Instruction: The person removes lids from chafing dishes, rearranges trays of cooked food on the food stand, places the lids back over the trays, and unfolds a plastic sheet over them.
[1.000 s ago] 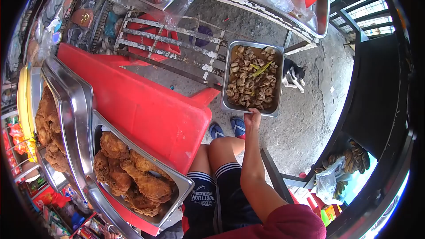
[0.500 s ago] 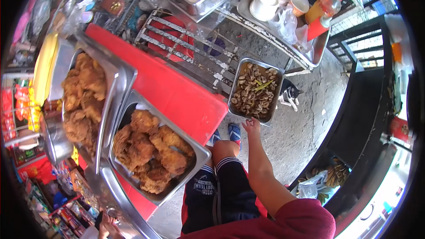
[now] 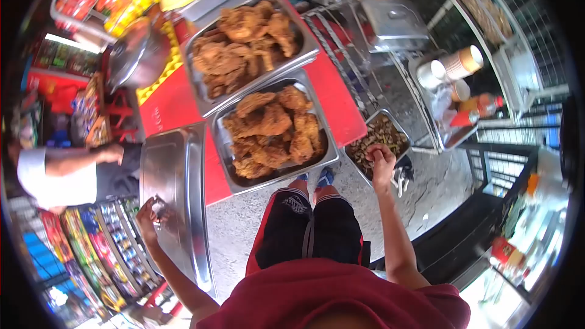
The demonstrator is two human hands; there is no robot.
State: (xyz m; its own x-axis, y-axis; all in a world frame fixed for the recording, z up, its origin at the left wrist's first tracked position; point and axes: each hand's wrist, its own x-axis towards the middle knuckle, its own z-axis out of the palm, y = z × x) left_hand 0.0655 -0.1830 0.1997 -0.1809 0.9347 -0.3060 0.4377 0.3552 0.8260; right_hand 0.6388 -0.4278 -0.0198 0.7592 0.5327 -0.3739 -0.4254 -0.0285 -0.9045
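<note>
Since half a second ago, the right hand (image 3: pixel 381 164) has gone from the near edge of the meat tray (image 3: pixel 397 127) to over it, and the left hand (image 3: pixel 148 222) has come fully into view. Near on the left, the left hand's fingers grip the small handle of a big shiny lid (image 3: pixel 178 176). Past the lid, the near chicken tray (image 3: pixel 286 175) sits on the red worktop (image 3: pixel 335 100), with the far chicken tray (image 3: pixel 262 81) just behind. Over to the left is a person in a white top (image 3: pixel 64 173). The right hand's fingers are curled in, but I can't tell if they hold anything. Under them, just past the worktop's right corner, is the meat tray, full of brown bits. A black and white cat (image 3: pixel 403 174) is right beside it. Far off are paper cups (image 3: pixel 461 61) and a silver pan with its cover on (image 3: pixel 393 19).
</note>
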